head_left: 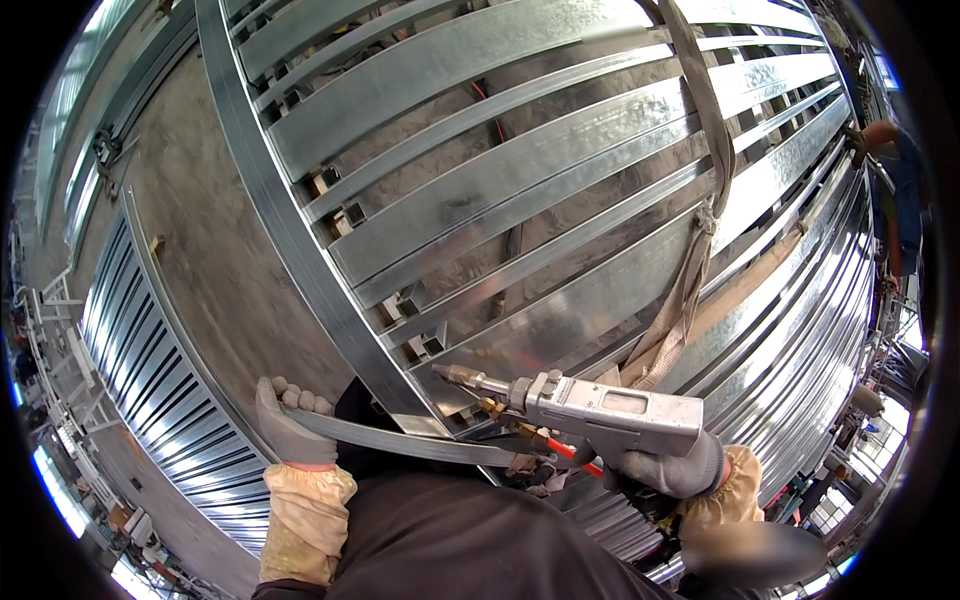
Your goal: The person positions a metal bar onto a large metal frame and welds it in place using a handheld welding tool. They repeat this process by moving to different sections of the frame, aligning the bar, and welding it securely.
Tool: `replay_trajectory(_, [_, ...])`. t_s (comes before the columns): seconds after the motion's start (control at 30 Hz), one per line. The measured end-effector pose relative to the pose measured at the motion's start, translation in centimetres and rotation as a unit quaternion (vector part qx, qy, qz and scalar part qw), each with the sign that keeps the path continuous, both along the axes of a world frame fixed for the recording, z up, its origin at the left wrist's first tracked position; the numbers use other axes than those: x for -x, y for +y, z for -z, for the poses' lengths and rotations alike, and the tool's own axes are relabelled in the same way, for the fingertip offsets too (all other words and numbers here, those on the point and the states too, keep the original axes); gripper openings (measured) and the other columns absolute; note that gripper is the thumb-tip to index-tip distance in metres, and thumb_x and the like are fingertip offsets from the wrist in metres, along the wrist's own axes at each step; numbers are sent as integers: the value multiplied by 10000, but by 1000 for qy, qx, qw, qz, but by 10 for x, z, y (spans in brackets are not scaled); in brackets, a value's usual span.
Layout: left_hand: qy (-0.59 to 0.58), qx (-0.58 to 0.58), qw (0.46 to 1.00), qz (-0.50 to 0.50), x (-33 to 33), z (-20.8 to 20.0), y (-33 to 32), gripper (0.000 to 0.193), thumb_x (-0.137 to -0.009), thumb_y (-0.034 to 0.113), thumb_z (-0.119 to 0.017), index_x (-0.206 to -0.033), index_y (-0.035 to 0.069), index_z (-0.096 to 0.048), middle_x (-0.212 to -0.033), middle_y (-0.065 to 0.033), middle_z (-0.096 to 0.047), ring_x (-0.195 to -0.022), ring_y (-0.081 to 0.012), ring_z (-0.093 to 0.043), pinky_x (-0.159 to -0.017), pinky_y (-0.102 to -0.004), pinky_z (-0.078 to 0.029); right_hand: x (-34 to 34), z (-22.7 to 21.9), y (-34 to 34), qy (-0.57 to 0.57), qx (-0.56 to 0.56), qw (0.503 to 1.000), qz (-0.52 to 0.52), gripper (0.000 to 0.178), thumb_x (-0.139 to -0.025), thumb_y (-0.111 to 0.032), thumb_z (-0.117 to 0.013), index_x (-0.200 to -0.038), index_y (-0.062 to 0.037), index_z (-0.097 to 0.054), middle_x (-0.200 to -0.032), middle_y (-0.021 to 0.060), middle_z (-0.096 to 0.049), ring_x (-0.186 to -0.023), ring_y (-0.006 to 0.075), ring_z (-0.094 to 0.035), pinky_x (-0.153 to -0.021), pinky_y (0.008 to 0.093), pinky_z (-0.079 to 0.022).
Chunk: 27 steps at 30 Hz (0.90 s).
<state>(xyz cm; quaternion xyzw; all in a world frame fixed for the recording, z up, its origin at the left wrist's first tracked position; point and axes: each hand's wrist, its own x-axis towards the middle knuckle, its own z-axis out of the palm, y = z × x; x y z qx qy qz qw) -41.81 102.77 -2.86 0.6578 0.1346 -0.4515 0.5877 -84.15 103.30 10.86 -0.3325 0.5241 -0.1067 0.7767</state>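
Observation:
My left hand (292,420), in a grey glove with a tan cuff, has its fingers curled round the end of a narrow metal bar (400,443). The bar runs rightward across my lap toward the welding gun. In my right hand (676,468), also gloved in grey, is a silver handheld welding gun (615,408). Its pointed nozzle (460,376) faces left, over the near corner of a galvanized metal frame (395,395). A red hose (565,449) hangs below the gun's body. The bar's right end is hard to make out behind the gun.
Wide and narrow slats (530,190) cross the frame, with a fabric strap (712,150) over them. A slatted panel (170,380) lies on the concrete floor (225,255) at left. Metal lengths (800,320) are stacked at right. Another person's arm (880,137) shows at far right.

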Motion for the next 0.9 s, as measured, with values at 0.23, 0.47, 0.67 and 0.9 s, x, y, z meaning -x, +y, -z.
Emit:
replay_trajectory(0.23, [-34,-21,999,35,1,2,-3,286,-1009,408,-598,-901,156,-516,-680,69,-331,-573,-81,-313,-490,-266,-278,-12,10,30,-69,104,989,79,550,-1000,-93,-655,-1506,21,-472,-1424,118,-608,-1246,207,-594,-1062,337,-467])
replay_trajectory(0.47, [-70,-30,997,29,3,10,-3,295,-1023,416,-585,-943,134,-553,-643,83,-362,-541,-59,-346,-475,-230,-322,-35,1,66,-56,182,969,155,385,-1033,-175,-654,-1377,-11,-598,-1164,71,-710,-986,136,-644,-893,303,-530])
replay_trajectory(0.67, [1,-14,990,140,-73,83,24,458,-996,424,-538,-1086,-2,-682,-872,-189,-717,-788,-338,-703,-741,-462,-557,-46,-20,100,13,193,974,118,470,-1033,-229,-645,-1448,-37,-540,-1209,138,-704,-1023,193,-644,-936,344,-517])
replay_trajectory(0.9, [-30,-24,978,207,-59,85,-8,469,-1026,436,-483,-1118,25,-689,-872,-152,-685,-788,-316,-667,-736,-438,-541,-65,-39,159,94,311,927,188,657,-1014,-110,-569,-1616,-73,-310,-1425,172,-619,-1280,278,-626,-1109,379,-457])
